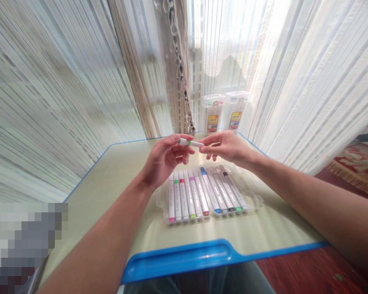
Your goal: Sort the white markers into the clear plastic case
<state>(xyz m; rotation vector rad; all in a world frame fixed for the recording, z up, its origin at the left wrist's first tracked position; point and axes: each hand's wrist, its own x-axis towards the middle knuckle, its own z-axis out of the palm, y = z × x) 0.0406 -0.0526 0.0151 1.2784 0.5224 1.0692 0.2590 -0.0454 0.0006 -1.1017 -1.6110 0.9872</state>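
Both hands hold one white marker with a green cap [190, 143] level above the table. My left hand [164, 160] pinches its green end between thumb and fingers. My right hand [225, 148] pinches the other, white end. Below them an open clear plastic case [254, 195] lies on the table, holding several white markers [202, 192] with coloured ends side by side.
The pale green table [116, 179] has a blue rim and a blue trough [178, 257] at the near edge. Two upright clear marker boxes [223, 112] stand at the back. White curtains hang all round. A red patterned rug [358, 163] lies to the right.
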